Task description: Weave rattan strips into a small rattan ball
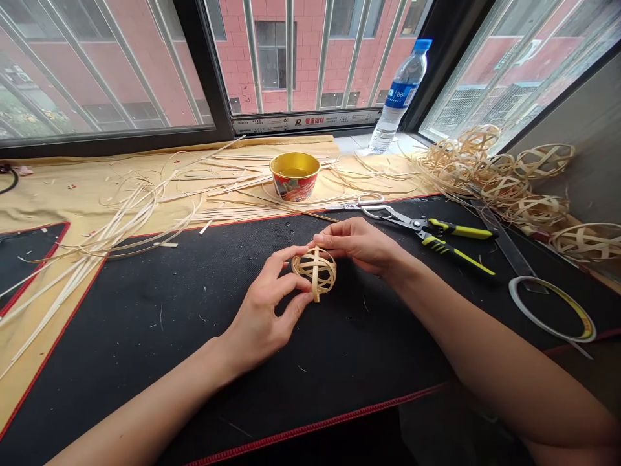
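A small openwork ball of woven bamboo strips [315, 270] is held between my two hands, just above the black mat [194, 310]. From the left, my left hand [269, 304] grips it, thumb and a finger pinching the end of a strip at its lower side and another finger along its top. My right hand [356, 243] pinches the ball's upper edge between thumb and fingers. Behind my right hand lie scissors [371, 204] and pliers-like cutters with black and yellow handles [436, 234].
Loose bamboo strips [140, 207] spread over the yellow cloth at the back and left. A red and gold bowl [294, 178] and a water bottle [400, 97] stand near the window. Several woven balls [526, 188] pile up at right, near a tape ring [517, 304].
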{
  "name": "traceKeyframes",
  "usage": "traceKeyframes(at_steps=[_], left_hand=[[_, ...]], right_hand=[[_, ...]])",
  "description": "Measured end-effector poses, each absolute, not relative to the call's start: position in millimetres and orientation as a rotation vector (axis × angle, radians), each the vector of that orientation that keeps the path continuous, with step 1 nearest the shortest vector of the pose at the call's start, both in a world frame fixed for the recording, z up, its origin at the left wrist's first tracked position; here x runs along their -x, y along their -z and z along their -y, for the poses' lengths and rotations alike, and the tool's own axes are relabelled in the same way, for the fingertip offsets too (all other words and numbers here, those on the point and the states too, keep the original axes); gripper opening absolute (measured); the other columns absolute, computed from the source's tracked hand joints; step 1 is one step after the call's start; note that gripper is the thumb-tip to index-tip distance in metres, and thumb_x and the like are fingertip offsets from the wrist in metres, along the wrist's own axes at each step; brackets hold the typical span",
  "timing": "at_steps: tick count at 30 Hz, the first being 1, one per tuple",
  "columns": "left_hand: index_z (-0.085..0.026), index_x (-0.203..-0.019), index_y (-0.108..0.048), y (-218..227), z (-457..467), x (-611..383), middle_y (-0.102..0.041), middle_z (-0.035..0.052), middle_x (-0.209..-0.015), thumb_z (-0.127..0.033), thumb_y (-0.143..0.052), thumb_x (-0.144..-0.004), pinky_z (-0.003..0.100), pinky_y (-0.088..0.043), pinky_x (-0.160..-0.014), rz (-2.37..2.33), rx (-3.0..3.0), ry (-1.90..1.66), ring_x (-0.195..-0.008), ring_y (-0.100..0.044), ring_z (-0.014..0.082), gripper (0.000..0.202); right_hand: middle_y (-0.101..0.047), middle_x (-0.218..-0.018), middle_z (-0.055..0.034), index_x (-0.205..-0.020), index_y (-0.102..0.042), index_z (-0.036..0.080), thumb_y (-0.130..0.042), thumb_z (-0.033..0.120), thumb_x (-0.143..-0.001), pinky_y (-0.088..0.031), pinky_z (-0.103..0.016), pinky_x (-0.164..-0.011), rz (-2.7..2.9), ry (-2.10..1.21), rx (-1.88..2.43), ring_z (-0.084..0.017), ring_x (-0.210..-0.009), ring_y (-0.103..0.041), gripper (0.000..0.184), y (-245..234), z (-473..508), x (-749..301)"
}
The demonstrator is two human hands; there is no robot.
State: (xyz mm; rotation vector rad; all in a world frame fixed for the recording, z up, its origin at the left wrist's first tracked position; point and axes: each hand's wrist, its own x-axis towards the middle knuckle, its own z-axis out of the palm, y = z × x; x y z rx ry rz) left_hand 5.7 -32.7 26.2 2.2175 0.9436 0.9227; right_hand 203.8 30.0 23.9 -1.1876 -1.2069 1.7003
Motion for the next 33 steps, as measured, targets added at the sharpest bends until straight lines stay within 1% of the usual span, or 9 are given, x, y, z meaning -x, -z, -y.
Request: traceKeyframes(at_steps=[7, 11, 14, 23, 26, 30, 33], left_hand=[[-0.017, -0.083, -0.063, -27.1, 31.2, -6.7, -0.051, 0.0122, -0.131, -0.012, -0.054, -0.085, 0.042, -0.043, -0.104, -0.961, -2.236, -0.914, -0.121, -0.05, 0.0224, 0.01], [-0.017, -0.083, -0.063, -27.0, 31.4, -7.6, -0.051, 0.0121, -0.131, -0.012, -0.054, -0.085, 0.043, -0.042, -0.104, -0.951, -2.247, -0.914, -0.122, -0.05, 0.0229, 0.011], [-0.017, -0.084, -0.064, -26.7, 31.2, -7.6, -0.051, 0.0121, -0.131, -0.012, -0.054, -0.085, 0.043, -0.042, -0.104, -0.96, -2.253, -0.902, -0.123, -0.049, 0.0231, 0.012], [-0.017, -0.084, -0.064, -31.4, 30.5, -7.4, -0.056, 0.0113, -0.127, -0.013, -0.056, -0.084, 0.038, -0.043, -0.102, -0.974, -2.22, -0.951, -0.119, -0.053, 0.0206, 0.009], [-0.018, -0.087, -0.062, -32.3, 29.1, -7.3, -0.058, 0.0106, -0.124, -0.015, -0.059, -0.083, 0.039, -0.043, -0.102, -0.999, -2.163, -0.942, -0.118, -0.054, 0.0208, 0.006], [-0.018, -0.095, -0.064, -30.5, 27.3, -8.5, -0.058, 0.0105, -0.12, -0.018, -0.063, -0.081, 0.04, -0.043, -0.102, -1.049, -2.125, -0.932, -0.117, -0.053, 0.0211, 0.014], [-0.019, -0.09, -0.066, -29.7, 27.6, -10.5, -0.057, 0.0099, -0.121, -0.019, -0.064, -0.08, 0.041, -0.044, -0.101, -1.099, -2.096, -0.922, -0.115, -0.055, 0.0221, 0.011]], right_hand=[[-0.066, -0.064, -0.0028, -0.065, -0.07, 0.012, -0.085, 0.043, -0.051, -0.053, -0.025, -0.072, 1.164, -1.721, 1.152, -0.012, -0.066, -0.062, 0.038, -19.6, -33.1, -205.9], [-0.069, -0.07, -0.0059, -0.064, -0.069, 0.011, -0.086, 0.04, -0.052, -0.054, -0.025, -0.07, 1.126, -1.726, 1.159, -0.013, -0.067, -0.064, 0.036, -19.0, -34.1, -206.3], [-0.07, -0.071, -0.007, -0.064, -0.069, 0.011, -0.086, 0.038, -0.053, -0.054, -0.024, -0.068, 1.108, -1.732, 1.166, -0.013, -0.067, -0.064, 0.034, -19.2, -35.0, -206.3], [-0.068, -0.068, -0.0047, -0.066, -0.068, 0.01, -0.085, 0.036, -0.055, -0.054, -0.024, -0.066, 1.123, -1.715, 1.178, -0.012, -0.067, -0.064, 0.033, -17.4, -35.9, -207.2], [-0.068, -0.069, -0.0054, -0.065, -0.067, 0.011, -0.085, 0.037, -0.054, -0.054, -0.024, -0.064, 1.117, -1.696, 1.187, -0.013, -0.066, -0.064, 0.034, -16.7, -35.2, -206.5], [-0.068, -0.069, -0.0054, -0.063, -0.066, 0.011, -0.086, 0.041, -0.05, -0.054, -0.024, -0.062, 1.119, -1.666, 1.189, -0.013, -0.066, -0.063, 0.039, -16.8, -33.1, -203.5], [-0.067, -0.066, -0.0042, -0.062, -0.065, 0.011, -0.087, 0.044, -0.047, -0.053, -0.023, -0.059, 1.113, -1.649, 1.21, -0.012, -0.063, -0.062, 0.042, -17.7, -31.8, -201.1]])
